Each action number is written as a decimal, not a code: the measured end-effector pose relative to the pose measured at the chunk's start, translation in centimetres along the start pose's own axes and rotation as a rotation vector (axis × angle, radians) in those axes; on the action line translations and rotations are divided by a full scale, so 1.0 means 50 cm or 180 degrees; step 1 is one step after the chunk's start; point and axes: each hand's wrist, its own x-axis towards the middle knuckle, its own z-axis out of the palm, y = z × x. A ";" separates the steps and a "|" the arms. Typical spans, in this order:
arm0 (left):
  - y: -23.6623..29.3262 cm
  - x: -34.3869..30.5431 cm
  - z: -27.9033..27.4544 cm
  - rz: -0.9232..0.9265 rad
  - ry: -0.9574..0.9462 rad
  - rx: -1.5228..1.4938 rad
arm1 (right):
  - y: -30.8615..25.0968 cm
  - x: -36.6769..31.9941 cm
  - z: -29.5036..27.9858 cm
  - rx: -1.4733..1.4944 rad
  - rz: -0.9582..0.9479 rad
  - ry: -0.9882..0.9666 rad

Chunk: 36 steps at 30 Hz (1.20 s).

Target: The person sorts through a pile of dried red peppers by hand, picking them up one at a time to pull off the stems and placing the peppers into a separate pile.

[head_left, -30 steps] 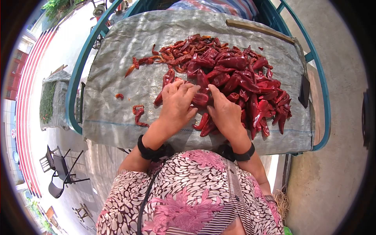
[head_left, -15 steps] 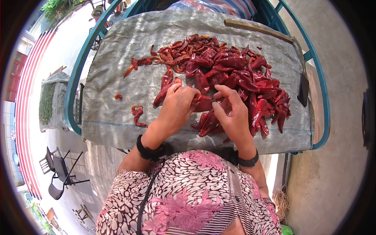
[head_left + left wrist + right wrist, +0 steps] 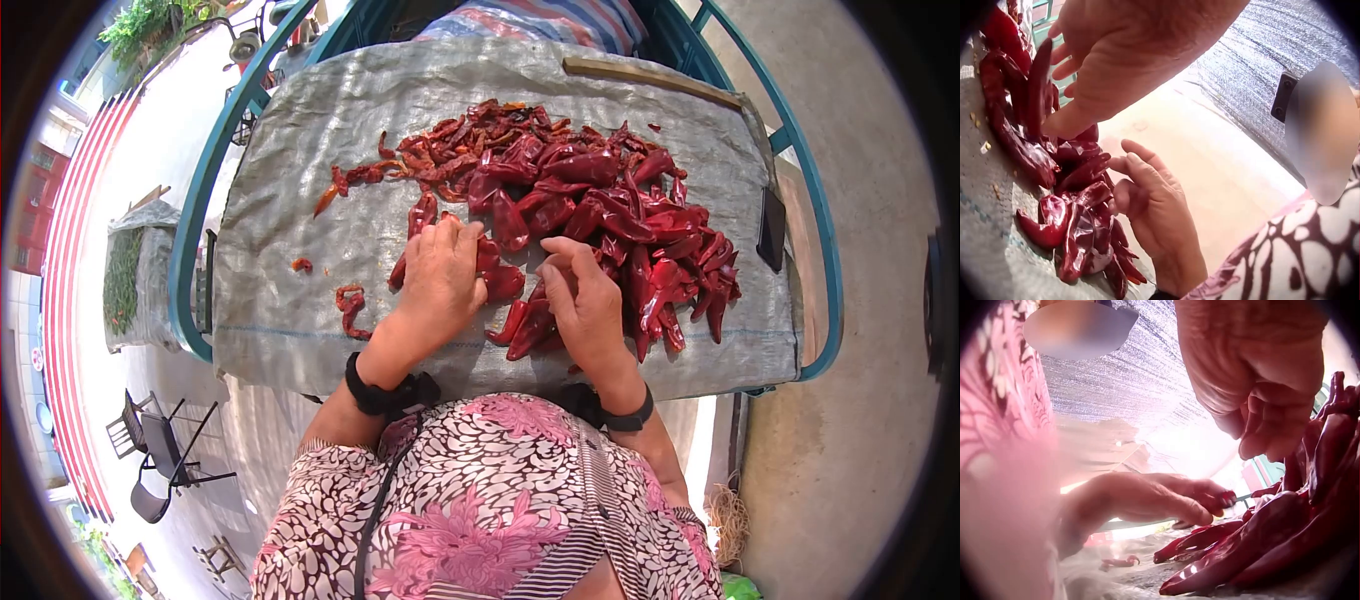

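My left hand (image 3: 437, 285) reaches over the near left of the heap of dried red chili peppers (image 3: 600, 215). Its thumb and fingers stand either side of a dark red chili pepper (image 3: 1038, 87), pinching it close over the sheet; its fingertips are partly hidden in the head view. Beside the thumb lies another glossy pepper (image 3: 503, 283). To the right, my right hand (image 3: 590, 315) hovers by the heap, fingers loosely bent and thumb apart, with nothing in it. Under that hand lie a few peppers (image 3: 1077, 244) near the sheet's front.
A grey woven sheet (image 3: 290, 220) covers the cart bed between teal rails (image 3: 815, 230). Smaller wrinkled peppers (image 3: 490, 125) lie behind the heap, and loose scraps (image 3: 351, 308) to the left. A phone (image 3: 771, 230) lies at right, a wooden strip (image 3: 650, 80) along the back.
The left hand has shifted slightly left from the pepper between the hands, which now lies lower beside the thumb. The right hand drew back from that pepper and moved a little toward me.
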 end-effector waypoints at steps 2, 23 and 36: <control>-0.005 0.011 -0.006 0.0376 0.0410 0.0410 | 0.003 -0.001 -0.002 0.0088 0.0048 0.0070; 0.015 0.043 -0.008 0.0445 -0.0067 -0.0788 | 0.022 0.001 0.007 -0.0818 -0.0408 -0.0267; -0.066 0.067 0.018 0.0193 0.0464 0.0652 | 0.024 -0.007 0.013 -0.0588 -0.0251 -0.0197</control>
